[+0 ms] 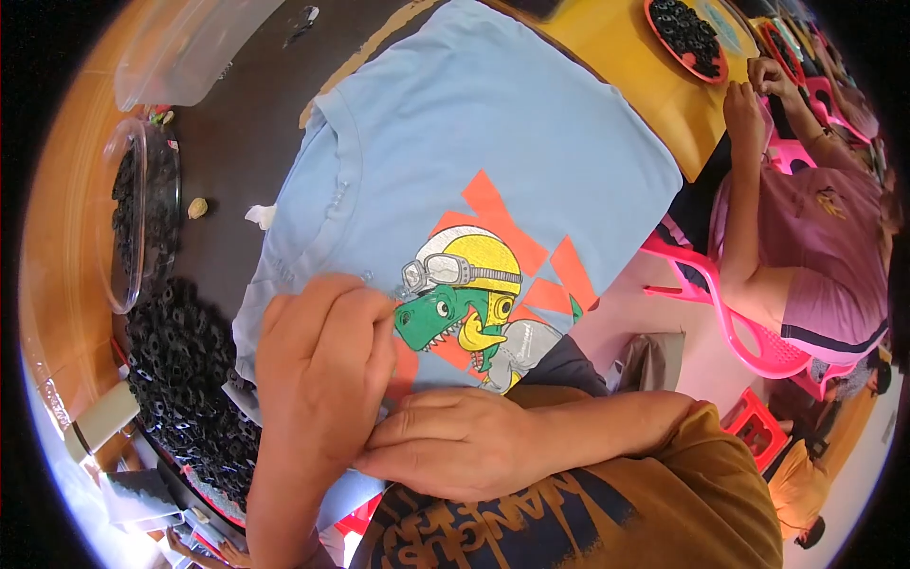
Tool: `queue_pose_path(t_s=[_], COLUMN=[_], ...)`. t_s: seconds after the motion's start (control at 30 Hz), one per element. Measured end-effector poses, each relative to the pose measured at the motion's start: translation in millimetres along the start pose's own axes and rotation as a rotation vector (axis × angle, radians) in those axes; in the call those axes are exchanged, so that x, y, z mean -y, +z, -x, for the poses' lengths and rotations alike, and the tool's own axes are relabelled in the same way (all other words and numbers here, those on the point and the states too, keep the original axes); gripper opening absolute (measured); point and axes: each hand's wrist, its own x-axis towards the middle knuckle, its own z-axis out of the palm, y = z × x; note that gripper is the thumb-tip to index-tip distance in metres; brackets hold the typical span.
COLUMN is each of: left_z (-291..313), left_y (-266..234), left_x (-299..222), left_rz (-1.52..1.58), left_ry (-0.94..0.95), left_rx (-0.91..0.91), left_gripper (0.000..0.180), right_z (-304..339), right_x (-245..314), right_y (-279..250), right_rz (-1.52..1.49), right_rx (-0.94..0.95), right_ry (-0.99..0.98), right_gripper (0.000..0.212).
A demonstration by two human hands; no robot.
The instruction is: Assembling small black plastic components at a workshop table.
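Observation:
A light blue T-shirt with a printed cartoon dinosaur in a yellow helmet lies spread in front of me. My left hand rests over it by the collar side, fingers bent into a pinch; whatever they hold is hidden. Just right of and below it, my right hand is curled against the shirt near the left wrist, and its fingertips are out of sight. Small clear pieces lie on the cloth near the collar, and another such piece shows just beyond my left fingers.
On the left, a heap of small black parts adjoins a clear plastic tub holding similar ones. A translucent bin stands farther back. Far right, a red plate of black parts sits on a yellow table; a person works there.

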Motion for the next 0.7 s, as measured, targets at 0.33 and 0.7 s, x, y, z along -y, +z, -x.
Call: queue_pose_path(t_s=[0.33,0.7], left_z=[-8.4,-15.1], left_y=[-1.0,0.6], left_x=[-5.8,-17.4], left_rz=[-0.087,-0.004], left_ry=[0.066,0.023], left_rx=[0.048,0.020], left_gripper=[0.025,0.028], right_z=[2.9,2.9], right_x=[-1.0,0.4], right_y=[2.6,0.4], right_rz=[0.055,0.066], right_rx=[-0.044,-0.032], right_ry=[-0.051,-0.070], right_gripper=[0.024,0.025])
